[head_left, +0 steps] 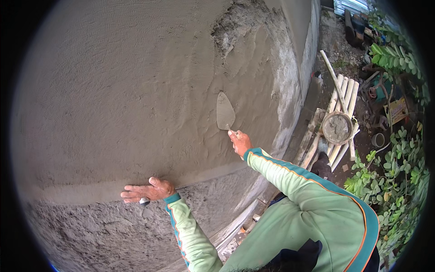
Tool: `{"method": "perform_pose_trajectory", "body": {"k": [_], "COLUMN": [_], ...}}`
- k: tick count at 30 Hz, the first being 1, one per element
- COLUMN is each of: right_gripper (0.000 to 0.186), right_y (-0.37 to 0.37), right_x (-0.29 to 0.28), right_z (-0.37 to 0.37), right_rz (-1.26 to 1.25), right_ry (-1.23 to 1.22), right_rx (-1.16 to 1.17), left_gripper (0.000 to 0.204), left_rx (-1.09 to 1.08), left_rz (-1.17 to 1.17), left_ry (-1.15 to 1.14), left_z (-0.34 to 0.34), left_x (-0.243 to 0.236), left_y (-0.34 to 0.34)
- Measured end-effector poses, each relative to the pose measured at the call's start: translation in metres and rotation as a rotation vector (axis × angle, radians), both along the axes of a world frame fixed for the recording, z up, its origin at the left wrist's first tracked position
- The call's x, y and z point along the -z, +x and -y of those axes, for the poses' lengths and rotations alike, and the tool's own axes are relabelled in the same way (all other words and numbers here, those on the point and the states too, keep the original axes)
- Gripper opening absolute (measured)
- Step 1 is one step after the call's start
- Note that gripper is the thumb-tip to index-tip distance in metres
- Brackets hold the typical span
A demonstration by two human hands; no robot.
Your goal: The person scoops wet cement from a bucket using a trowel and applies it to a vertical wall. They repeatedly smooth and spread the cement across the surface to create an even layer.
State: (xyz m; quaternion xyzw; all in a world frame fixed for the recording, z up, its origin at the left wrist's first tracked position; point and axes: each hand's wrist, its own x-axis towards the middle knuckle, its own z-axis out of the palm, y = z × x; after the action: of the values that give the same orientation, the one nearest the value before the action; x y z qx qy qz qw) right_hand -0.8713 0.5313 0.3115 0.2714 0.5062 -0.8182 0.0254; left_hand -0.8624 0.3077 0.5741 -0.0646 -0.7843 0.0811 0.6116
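Note:
My right hand (241,143) grips the handle of a pointed trowel (225,111), its flat blade lying against wet grey mortar on the wall (149,99). The mortar around the blade is ridged and uneven; farther left it is smoother. Above the trowel is a rough, hollow-looking patch (235,31). My left hand (152,190) is open, fingers stretched out along the lower edge of the smoothed mortar. A small grey-white object (144,200) shows at its fingers; I cannot make out what it is. Below that edge the wall surface (99,231) is coarse and darker.
To the right, pale poles (344,90) form a platform. A round bucket of mortar (337,128) stands on it, beside my foot (321,167). Leafy plants (385,186) and a small grey container (377,140) lie farther right. Dark shapes like a person's legs (355,27) show at top right.

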Motion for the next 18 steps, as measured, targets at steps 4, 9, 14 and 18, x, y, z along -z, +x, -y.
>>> {"method": "perform_pose_trajectory", "body": {"k": [4,9,14,18], "right_gripper": [0.051,0.058,0.061,0.062], "right_y": [0.022,0.058,0.023,0.004], "right_x": [0.017,0.015,0.006,-0.013], "right_z": [0.008,0.020,0.011,0.003], "right_rz": [-0.049,-0.006,-0.013,-0.048], "right_ry": [-0.385,-0.769,-1.142,-1.046], "right_rx": [0.010,-0.230,-0.043,-0.106], "left_gripper": [0.084,0.087,0.087,0.087], "left_rx": [-0.023,-0.023,-0.031,-0.041], "left_rz": [0.039,0.016,0.023,0.021], "left_ry": [0.014,0.027,0.022,0.011], "left_z": [0.003,0.005,0.004,0.004], "left_x": [0.002,0.004,0.004,0.003], "left_y": [0.002,-0.001,0.001,0.001]}}
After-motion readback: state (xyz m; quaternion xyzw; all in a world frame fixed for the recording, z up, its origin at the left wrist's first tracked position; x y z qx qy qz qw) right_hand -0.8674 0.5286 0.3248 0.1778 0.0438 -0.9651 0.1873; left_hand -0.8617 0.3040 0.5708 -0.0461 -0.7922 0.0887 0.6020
